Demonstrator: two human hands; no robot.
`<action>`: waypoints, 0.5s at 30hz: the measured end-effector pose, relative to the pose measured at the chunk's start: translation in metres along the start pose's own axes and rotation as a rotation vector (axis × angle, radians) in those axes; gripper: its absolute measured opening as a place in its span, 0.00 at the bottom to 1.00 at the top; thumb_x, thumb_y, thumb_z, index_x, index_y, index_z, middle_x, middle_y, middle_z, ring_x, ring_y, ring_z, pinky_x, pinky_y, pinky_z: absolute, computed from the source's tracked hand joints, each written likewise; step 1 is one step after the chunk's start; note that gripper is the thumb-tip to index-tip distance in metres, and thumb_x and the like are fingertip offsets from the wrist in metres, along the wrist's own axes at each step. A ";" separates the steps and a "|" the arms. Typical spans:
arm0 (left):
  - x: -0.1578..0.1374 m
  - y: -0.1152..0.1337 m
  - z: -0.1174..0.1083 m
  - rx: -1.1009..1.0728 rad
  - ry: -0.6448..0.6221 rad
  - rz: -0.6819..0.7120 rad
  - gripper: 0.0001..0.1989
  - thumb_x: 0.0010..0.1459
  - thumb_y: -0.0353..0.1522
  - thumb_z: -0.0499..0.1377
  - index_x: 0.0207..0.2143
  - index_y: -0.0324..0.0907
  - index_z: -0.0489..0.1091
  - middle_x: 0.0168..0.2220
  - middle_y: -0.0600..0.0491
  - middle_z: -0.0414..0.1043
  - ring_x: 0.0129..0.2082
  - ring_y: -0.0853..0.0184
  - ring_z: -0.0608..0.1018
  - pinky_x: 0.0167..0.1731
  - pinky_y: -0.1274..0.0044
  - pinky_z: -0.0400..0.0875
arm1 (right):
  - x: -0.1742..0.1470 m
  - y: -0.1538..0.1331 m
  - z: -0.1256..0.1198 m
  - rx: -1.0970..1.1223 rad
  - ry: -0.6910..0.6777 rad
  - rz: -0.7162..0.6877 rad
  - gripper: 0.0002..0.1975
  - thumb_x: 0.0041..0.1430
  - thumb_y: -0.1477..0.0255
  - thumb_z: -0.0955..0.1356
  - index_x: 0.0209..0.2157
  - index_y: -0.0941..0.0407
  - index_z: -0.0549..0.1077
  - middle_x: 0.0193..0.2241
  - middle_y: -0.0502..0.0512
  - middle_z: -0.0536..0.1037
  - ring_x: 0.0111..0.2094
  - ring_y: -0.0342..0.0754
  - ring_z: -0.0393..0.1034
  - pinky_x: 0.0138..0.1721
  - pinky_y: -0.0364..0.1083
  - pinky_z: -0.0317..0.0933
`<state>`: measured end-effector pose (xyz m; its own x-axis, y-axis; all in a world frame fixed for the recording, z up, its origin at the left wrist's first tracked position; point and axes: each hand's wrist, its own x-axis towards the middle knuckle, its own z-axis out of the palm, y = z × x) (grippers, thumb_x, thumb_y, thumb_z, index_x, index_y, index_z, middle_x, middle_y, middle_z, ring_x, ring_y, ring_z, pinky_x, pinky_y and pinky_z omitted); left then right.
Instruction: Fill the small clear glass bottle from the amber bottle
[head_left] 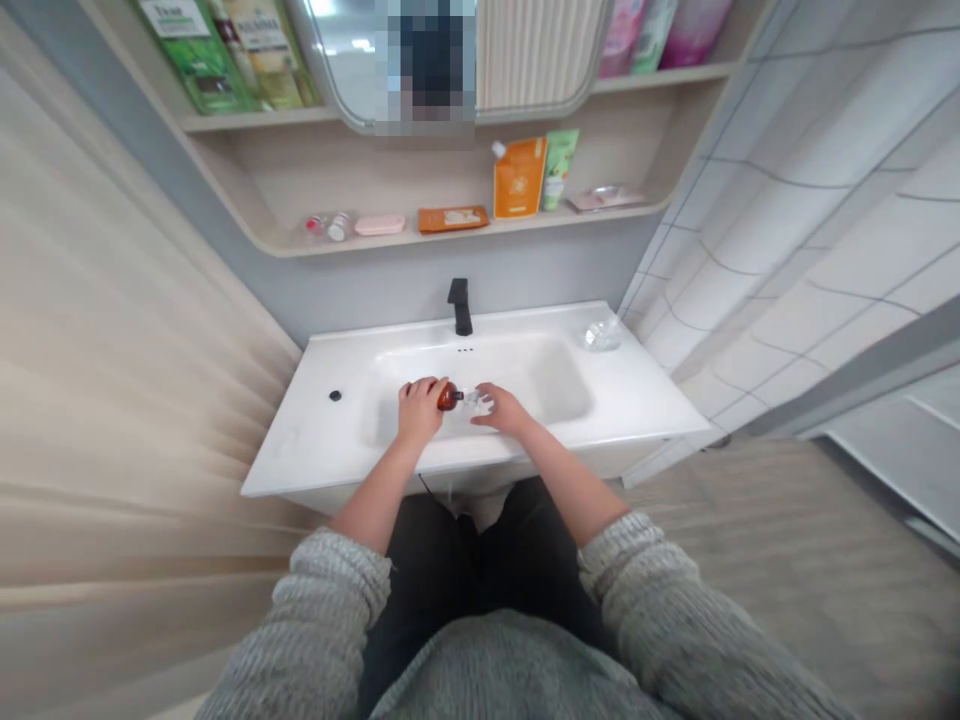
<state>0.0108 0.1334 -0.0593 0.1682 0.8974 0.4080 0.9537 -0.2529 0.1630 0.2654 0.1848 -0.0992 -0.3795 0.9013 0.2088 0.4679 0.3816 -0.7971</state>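
Note:
My left hand is wrapped round a brown bottle over the front of the white sink basin. The bottle lies on its side, its dark neck pointing right. Close to that neck is a small clear container, with the fingers of my right hand curled round it. Whether the neck touches the container or reaches inside it, I cannot tell. Most of the bottle's body is hidden by my left hand.
Behind the basin stands a black faucet. Crumpled clear plastic lies on the counter at the back right. Above, a shelf holds an orange pouch, a green tube and small bottles. A curtain hangs left.

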 end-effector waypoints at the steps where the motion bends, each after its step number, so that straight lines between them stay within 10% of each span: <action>1: 0.000 0.000 -0.001 0.002 0.004 0.008 0.32 0.65 0.26 0.63 0.71 0.49 0.74 0.66 0.40 0.78 0.67 0.47 0.77 0.71 0.54 0.61 | 0.000 0.000 0.000 -0.003 0.001 0.000 0.41 0.45 0.71 0.87 0.60 0.52 0.77 0.49 0.57 0.86 0.47 0.56 0.83 0.53 0.54 0.76; 15: -0.001 0.003 -0.007 0.024 0.060 0.063 0.32 0.65 0.24 0.59 0.70 0.50 0.75 0.65 0.40 0.78 0.68 0.47 0.75 0.75 0.51 0.57 | -0.001 -0.004 0.000 0.014 -0.011 -0.004 0.39 0.46 0.71 0.87 0.60 0.51 0.77 0.50 0.57 0.86 0.47 0.56 0.83 0.53 0.54 0.77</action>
<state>0.0121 0.1292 -0.0529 0.2135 0.8565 0.4699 0.9475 -0.2988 0.1141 0.2638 0.1823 -0.0969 -0.3902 0.8973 0.2062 0.4549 0.3826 -0.8042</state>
